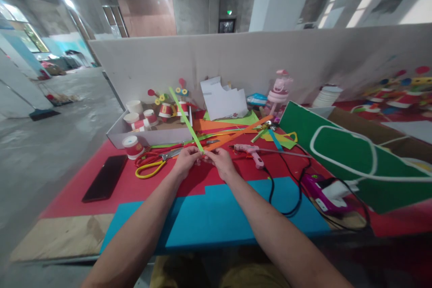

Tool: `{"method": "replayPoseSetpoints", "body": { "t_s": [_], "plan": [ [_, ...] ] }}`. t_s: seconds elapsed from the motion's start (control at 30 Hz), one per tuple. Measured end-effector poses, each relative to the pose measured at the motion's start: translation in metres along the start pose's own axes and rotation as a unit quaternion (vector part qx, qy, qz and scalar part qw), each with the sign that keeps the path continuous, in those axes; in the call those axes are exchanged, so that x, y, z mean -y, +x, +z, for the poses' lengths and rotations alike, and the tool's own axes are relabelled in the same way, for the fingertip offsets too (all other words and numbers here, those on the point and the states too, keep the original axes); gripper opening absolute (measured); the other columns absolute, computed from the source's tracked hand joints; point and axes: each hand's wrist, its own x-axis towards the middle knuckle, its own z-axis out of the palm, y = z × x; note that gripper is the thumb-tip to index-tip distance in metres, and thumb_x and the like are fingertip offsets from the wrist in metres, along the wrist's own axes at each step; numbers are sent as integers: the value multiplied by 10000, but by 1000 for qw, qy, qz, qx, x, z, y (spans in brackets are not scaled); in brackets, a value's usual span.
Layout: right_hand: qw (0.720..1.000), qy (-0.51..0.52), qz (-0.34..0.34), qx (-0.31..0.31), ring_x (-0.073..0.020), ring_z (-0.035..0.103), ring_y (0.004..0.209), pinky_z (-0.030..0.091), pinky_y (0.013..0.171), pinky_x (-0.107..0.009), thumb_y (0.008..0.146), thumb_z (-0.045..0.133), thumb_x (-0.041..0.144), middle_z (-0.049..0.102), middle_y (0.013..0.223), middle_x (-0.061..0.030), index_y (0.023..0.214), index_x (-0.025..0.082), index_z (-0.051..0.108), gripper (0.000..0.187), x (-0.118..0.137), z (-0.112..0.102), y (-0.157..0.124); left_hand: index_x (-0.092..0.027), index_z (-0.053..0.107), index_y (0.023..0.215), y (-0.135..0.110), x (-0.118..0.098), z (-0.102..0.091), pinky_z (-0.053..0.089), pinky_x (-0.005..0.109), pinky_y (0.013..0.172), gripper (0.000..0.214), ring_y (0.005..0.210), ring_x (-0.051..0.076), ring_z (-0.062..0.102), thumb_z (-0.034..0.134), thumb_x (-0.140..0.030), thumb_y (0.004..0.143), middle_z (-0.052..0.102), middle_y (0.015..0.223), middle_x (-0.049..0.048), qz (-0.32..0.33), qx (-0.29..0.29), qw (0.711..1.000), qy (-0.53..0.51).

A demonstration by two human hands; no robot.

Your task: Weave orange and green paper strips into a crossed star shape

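My left hand pinches the lower end of a long green paper strip that rises up and to the left. My right hand pinches the lower end of an orange paper strip that slants up to the right. The two strip ends meet between my fingertips, above the red mat. Yellow-handled scissors lie just left of my left hand. A pink glue gun lies just right of my right hand.
A black phone lies at the left. A white box holds paper-cup figures. A blue sheet lies near me. A green board, a purple device with black cables and a pink bottle are at the right.
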Motion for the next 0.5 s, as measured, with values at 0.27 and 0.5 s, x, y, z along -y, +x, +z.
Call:
{"method": "replayPoseSetpoints", "body": {
  "t_s": [0.27,0.5],
  "plan": [
    [998,15,-2,67,-115,614,610,541,689,-273,522,814,290,656,655,6,701,153,625,294,1,-2,1,-130,584,641,1,-3,-2,345,194,466,270,431,64,466,760,-335,622,559,508,-7,20,-16,1000,-5],
    [994,73,45,69,-95,593,566,554,651,-256,615,791,278,640,608,7,690,161,629,213,4,-5,0,-126,598,661,-2,-9,-2,365,193,467,279,434,64,480,789,-314,583,556,518,-18,-17,-10,1000,-22]
  ]
}}
